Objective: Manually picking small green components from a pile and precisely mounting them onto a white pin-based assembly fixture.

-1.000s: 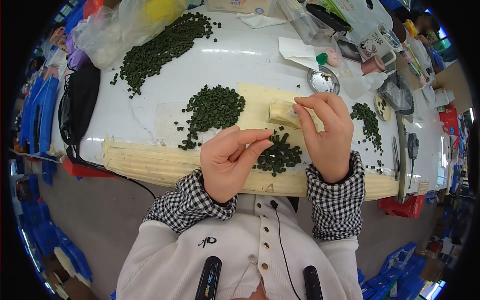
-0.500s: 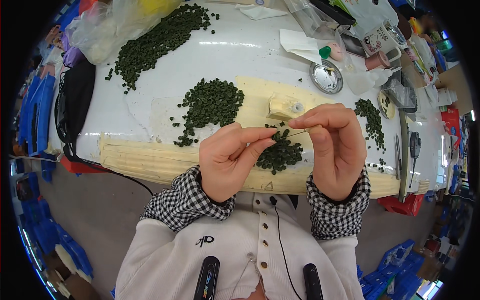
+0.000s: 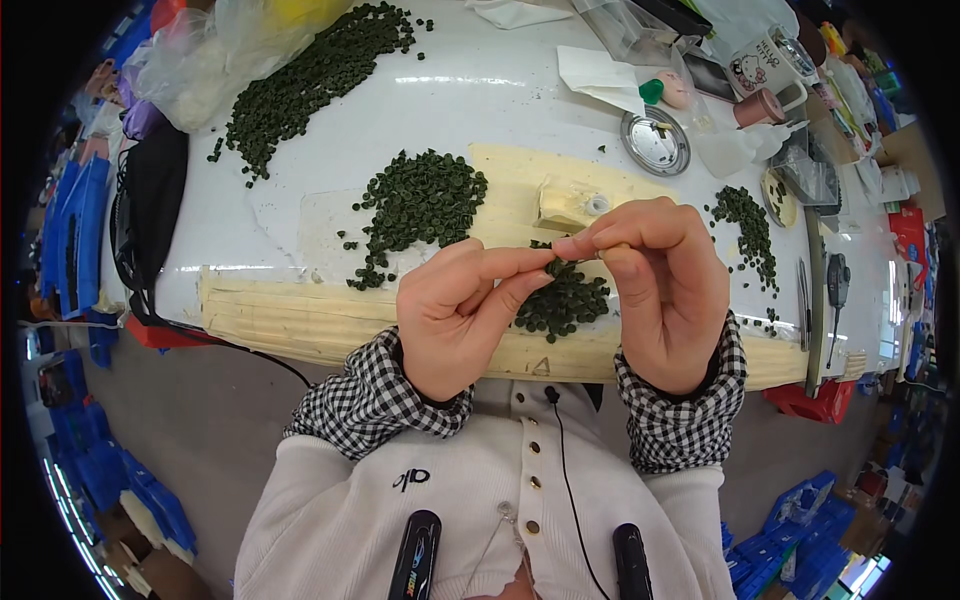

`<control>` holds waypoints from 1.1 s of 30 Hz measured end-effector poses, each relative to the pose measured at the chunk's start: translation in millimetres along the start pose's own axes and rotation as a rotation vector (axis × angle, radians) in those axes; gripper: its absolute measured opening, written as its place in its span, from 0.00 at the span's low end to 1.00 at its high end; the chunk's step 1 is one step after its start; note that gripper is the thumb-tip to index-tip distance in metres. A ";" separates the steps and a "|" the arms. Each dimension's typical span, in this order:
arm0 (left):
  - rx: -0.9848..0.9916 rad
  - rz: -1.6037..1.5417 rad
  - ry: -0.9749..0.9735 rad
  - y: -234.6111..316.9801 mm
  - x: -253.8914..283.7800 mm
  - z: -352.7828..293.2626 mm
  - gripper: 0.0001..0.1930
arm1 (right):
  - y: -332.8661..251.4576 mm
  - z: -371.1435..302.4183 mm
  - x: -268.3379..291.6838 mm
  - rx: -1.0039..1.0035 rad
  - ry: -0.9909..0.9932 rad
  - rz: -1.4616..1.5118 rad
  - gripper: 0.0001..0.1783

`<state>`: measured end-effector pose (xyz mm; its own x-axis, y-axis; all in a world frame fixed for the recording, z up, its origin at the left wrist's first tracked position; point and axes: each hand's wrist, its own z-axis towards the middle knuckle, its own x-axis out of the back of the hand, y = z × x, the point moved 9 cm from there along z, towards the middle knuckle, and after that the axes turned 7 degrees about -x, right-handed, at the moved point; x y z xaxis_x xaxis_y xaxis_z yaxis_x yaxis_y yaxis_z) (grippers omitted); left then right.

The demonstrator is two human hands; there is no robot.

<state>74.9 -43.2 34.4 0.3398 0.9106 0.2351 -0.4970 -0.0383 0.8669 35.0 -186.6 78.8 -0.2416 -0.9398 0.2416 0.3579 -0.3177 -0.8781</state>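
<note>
Over the front edge of the table, my left hand (image 3: 455, 315) is closed in a thumb-and-forefinger pinch. What lies between those tips is too small to make out against the dark pieces behind. My right hand (image 3: 665, 290) pinches a thin needle-like tool (image 3: 590, 257), pointed toward the left fingertips, and its index finger reaches close to them. Just behind and below the fingertips is a small heap of dark green cup-shaped pieces (image 3: 565, 308). A larger heap of the same pieces (image 3: 425, 205) lies beyond my left hand.
A cream block with a white nozzle (image 3: 596, 205) stands beyond my right hand. More green pieces form a long heap (image 3: 315, 85) at far left and a strip (image 3: 745, 232) at right. A round metal lid (image 3: 655, 142), a mug (image 3: 770, 65) and tweezers (image 3: 804, 305) are at right.
My right fingers have shifted slightly left, closer to my left fingertips, and less of the needle-like tool shows between them. My left hand keeps its pinch nearly in place.
</note>
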 end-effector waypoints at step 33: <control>-0.011 -0.027 0.021 -3.9 4.0 -2.2 0.11 | 1.1 -22.9 -5.5 -0.134 0.021 -0.248 0.14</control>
<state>76.4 -38.5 31.0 0.3363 0.9198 0.2024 -0.4967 -0.0094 0.8679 16.1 -178.9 67.1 -0.3262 -0.8321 0.4486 0.1636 -0.5171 -0.8401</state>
